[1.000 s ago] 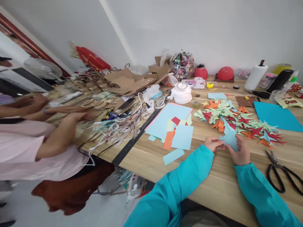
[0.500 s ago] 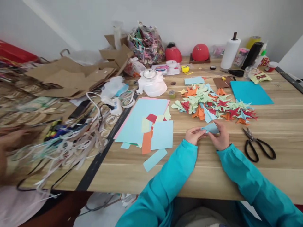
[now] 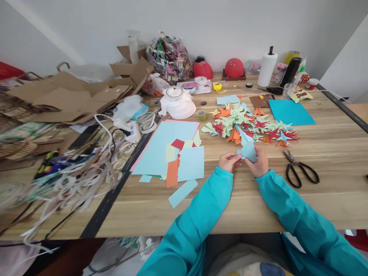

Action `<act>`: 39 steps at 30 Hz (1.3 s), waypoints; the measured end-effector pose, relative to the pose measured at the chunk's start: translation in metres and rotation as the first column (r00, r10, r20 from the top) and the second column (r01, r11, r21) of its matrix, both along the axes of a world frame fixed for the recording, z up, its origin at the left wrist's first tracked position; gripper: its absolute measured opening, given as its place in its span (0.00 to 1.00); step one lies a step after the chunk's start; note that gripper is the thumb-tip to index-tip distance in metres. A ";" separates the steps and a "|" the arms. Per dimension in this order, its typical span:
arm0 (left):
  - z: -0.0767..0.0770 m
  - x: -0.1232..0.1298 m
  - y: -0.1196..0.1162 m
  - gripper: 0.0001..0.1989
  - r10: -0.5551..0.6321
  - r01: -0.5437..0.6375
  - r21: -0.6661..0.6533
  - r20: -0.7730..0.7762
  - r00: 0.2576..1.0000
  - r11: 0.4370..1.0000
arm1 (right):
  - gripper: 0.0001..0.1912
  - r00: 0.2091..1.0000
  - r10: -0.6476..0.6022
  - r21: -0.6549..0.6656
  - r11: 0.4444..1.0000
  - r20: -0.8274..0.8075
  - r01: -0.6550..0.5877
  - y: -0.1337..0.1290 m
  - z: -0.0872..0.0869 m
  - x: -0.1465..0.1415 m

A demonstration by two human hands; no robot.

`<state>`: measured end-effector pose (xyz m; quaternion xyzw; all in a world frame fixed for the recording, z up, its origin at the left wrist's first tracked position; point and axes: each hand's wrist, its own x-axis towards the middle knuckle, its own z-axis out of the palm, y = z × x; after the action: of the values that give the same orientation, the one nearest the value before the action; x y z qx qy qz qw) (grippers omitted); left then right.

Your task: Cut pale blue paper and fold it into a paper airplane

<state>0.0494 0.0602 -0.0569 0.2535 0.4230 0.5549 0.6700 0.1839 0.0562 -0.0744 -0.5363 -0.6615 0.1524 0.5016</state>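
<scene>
A small folded light blue paper is held between my two hands above the wooden table. My left hand pinches its left corner, and my right hand grips its right side with thumb and fingers. Just beyond lies a pile of folded paper shapes in green, orange, red and blue. Black-handled scissors rest to the right of my right hand. To the left are a light blue square sheet, an orange strip and a blue strip.
Large blue and pink sheets lie left of centre. A turquoise sheet is at the right. Tangled cords and strips, flattened cardboard and a filled plastic bag crowd the left and back. A paper roll stands behind.
The blue paper has been turned and now shows a broader face between my fingers. The view has shifted slightly to the right. A co-worker's arm at the far left has left the view.
</scene>
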 end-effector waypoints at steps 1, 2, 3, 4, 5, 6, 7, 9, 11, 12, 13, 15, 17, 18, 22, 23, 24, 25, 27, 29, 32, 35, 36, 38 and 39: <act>-0.001 0.000 0.000 0.19 0.005 -0.004 0.008 -0.007 1.000 1.000 | 0.29 1.000 -0.005 -0.005 1.000 0.005 0.005 0.000 -0.001 0.001; -0.002 0.000 0.000 0.18 0.011 -0.011 0.016 -0.019 1.000 1.000 | 0.29 1.000 -0.007 -0.012 1.000 0.005 0.007 0.000 -0.002 0.001; -0.003 0.000 0.000 0.18 0.017 -0.016 0.023 -0.037 0.999 1.000 | 0.29 1.000 -0.007 -0.019 1.000 0.000 0.007 0.001 -0.002 0.001; -0.003 0.000 -0.001 0.18 0.017 -0.015 0.029 -0.056 0.998 0.999 | 0.29 1.000 -0.006 -0.028 1.000 -0.013 0.005 0.001 -0.001 0.001; -0.002 0.000 -0.001 0.17 0.014 -0.011 0.033 -0.072 0.997 0.999 | 0.29 0.999 -0.002 -0.038 0.999 -0.036 0.001 0.001 0.000 0.001; -0.001 0.000 -0.002 0.17 0.006 -0.003 0.033 -0.079 0.997 0.999 | 0.29 0.998 0.005 -0.054 0.999 -0.070 -0.009 0.000 0.002 0.000; 0.000 0.000 -0.003 0.17 -0.009 0.011 0.028 -0.073 0.997 1.000 | 0.29 0.993 0.016 -0.078 0.997 -0.115 -0.025 0.000 0.005 -0.002; 0.003 0.000 -0.004 0.18 -0.042 0.043 0.014 -0.030 0.999 0.999 | 0.29 0.973 0.052 -0.145 0.986 -0.226 -0.087 0.000 0.009 -0.004; 0.006 0.000 -0.005 0.19 -0.066 0.066 0.013 0.026 0.997 0.998 | 0.29 0.944 0.072 -0.192 0.971 -0.322 -0.139 0.000 0.013 -0.007; 0.006 0.000 -0.005 0.20 -0.073 0.072 0.018 0.045 0.996 0.997 | 0.29 0.932 0.072 -0.204 0.967 -0.356 -0.153 0.000 0.014 -0.008; 0.007 0.000 -0.004 0.21 -0.073 0.072 0.024 0.053 0.996 0.997 | 0.28 0.924 0.068 -0.211 0.965 -0.376 -0.157 0.000 0.014 -0.008; 0.006 0.000 -0.004 0.21 -0.056 0.055 0.029 0.036 0.998 0.998 | 0.28 0.920 0.057 -0.213 0.965 -0.387 -0.150 0.000 0.014 -0.008; 0.003 0.001 -0.004 0.20 -0.023 0.023 0.030 -0.017 1.000 0.999 | 0.27 0.929 0.054 -0.205 0.969 -0.366 -0.137 0.000 0.012 -0.007; 0.002 0.001 -0.004 0.19 -0.005 0.006 0.032 -0.047 0.999 0.999 | 0.27 0.937 0.049 -0.196 0.973 -0.346 -0.124 0.000 0.012 -0.007; -0.001 0.001 -0.004 0.18 -0.004 0.007 0.024 -0.112 0.994 1.000 | 0.27 0.970 0.003 -0.160 0.986 -0.241 -0.042 0.000 0.009 -0.004; -0.002 0.001 -0.004 0.19 -0.020 0.022 0.018 -0.115 0.993 1.000 | 0.27 0.975 -0.006 -0.155 0.987 -0.222 -0.030 0.001 0.008 -0.004; -0.002 0.000 -0.004 0.19 -0.034 0.036 0.013 -0.116 0.993 0.999 | 0.27 0.978 -0.007 -0.154 0.988 -0.209 -0.026 0.001 0.007 -0.003; -0.002 0.000 -0.004 0.19 -0.046 0.047 0.010 -0.117 0.992 0.999 | 0.28 0.980 -0.005 -0.156 0.987 -0.197 -0.027 0.001 0.006 -0.003; -0.002 -0.001 -0.003 0.20 -0.058 0.060 0.009 -0.119 0.991 0.998 | 0.29 0.984 0.001 -0.165 0.986 -0.177 -0.030 0.002 0.005 -0.002; -0.003 -0.001 -0.002 0.20 -0.065 0.066 0.008 -0.118 0.991 0.998 | 0.29 0.987 0.010 -0.171 0.985 -0.158 -0.037 0.002 0.005 -0.001; -0.004 -0.001 -0.002 0.21 -0.059 0.060 0.004 -0.128 0.990 0.998 | 0.29 0.991 0.011 -0.162 0.986 -0.135 -0.033 0.001 0.007 -0.001; -0.002 -0.002 -0.003 0.21 -0.058 0.058 0.003 -0.112 0.992 0.998 | 0.28 0.992 -0.008 -0.158 0.987 -0.128 -0.012 0.000 0.009 -0.001; -0.001 -0.002 -0.003 0.20 -0.068 0.068 0.001 -0.095 0.993 0.998 | 0.28 0.991 -0.012 -0.163 0.987 -0.130 -0.009 0.000 0.010 -0.001; 0.002 -0.004 -0.002 0.21 -0.108 0.108 -0.014 -0.047 0.993 0.994 | 0.29 0.991 -0.017 -0.167 0.986 -0.135 -0.006 0.001 0.010 -0.001; 0.003 -0.006 -0.002 0.21 -0.135 0.134 -0.025 -0.023 0.991 0.991 | 0.29 0.991 -0.015 -0.160 0.987 -0.136 -0.007 0.001 0.010 0.000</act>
<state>0.0438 0.0585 -0.0537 0.2805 0.4196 0.5004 0.7034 0.1835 0.0575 -0.0647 -0.5645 -0.6102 0.2402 0.5013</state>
